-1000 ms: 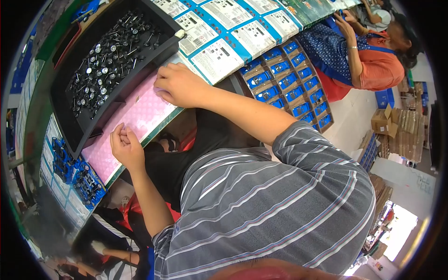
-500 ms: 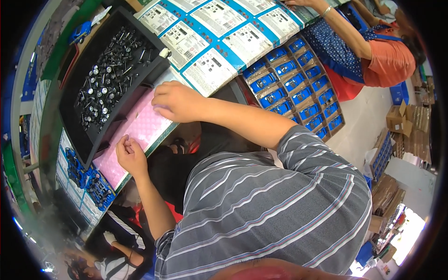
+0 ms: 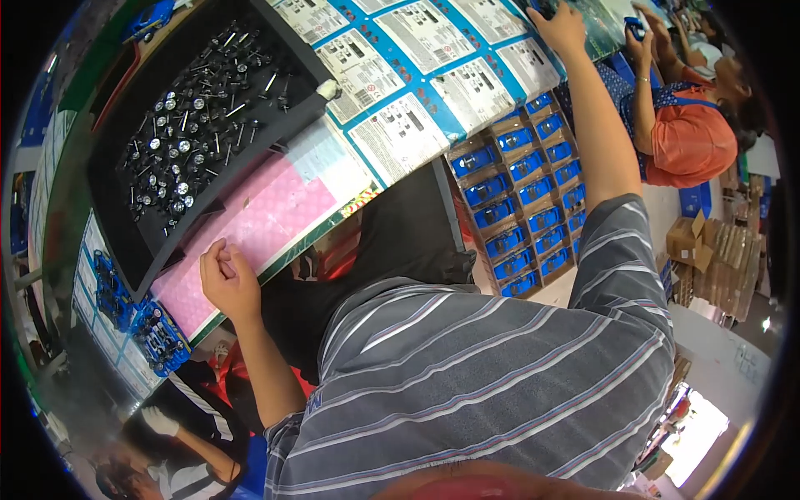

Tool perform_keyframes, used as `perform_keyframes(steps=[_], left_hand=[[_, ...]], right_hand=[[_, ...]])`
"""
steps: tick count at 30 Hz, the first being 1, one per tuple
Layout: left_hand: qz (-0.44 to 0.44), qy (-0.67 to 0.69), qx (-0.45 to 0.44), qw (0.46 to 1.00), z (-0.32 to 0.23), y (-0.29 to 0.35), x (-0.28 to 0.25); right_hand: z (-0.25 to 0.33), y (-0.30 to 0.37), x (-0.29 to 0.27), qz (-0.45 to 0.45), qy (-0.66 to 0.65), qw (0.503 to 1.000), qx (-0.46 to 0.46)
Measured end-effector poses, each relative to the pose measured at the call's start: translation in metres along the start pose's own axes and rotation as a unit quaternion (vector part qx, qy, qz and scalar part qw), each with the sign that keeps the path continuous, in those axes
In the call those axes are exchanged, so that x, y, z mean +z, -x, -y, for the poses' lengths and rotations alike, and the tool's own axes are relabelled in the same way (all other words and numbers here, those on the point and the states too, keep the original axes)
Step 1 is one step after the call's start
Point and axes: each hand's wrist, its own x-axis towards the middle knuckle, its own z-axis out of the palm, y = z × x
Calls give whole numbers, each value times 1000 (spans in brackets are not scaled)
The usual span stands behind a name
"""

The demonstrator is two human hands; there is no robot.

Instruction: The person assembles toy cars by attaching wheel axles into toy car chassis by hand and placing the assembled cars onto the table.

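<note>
My left hand (image 3: 231,282) rests at the front edge of the pink bubble-wrap mat (image 3: 271,208), its fingers loosely curled. Whether anything lies inside them is hidden. Stretched far out to the right, my right hand (image 3: 560,29) bends its fingers around a small dark thing (image 3: 546,8) at the top edge of the view, too cut off to name. Beyond the mat stands a black tray (image 3: 133,258) of small wheels on axles (image 3: 179,146). Blue toy car parts (image 3: 162,337) lie left of my left hand.
Printed card sheets (image 3: 400,137) cover the table to the right. Below its edge stands a divided carton of blue toy cars (image 3: 525,167). A co-worker in an orange top (image 3: 687,137) holds a blue piece; another person with a white glove (image 3: 160,421) is at lower left.
My right hand has left the pink mat and swung far out to the right, to the dark thing. My left hand keeps its place. The view has shifted slightly.
</note>
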Motion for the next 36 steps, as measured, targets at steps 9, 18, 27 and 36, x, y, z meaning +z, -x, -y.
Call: perform_keyframes(steps=[9, 18, 27, 36], left_hand=[[-2, 230, -51, 972, -25, 25, -24], [80, 657, -265, 701, -68, 9, 0], [89, 667, -237, 700, -14, 0, -15], [108, 691, -212, 682, -7, 4, -15]], right_hand=[[196, 63, -190, 122, -372, 920, 26], [355, 112, -313, 267, -597, 687, -317], [462, 44, -192, 274, -141, 825, -474], [419, 102, -333, 260, -553, 743, -275]])
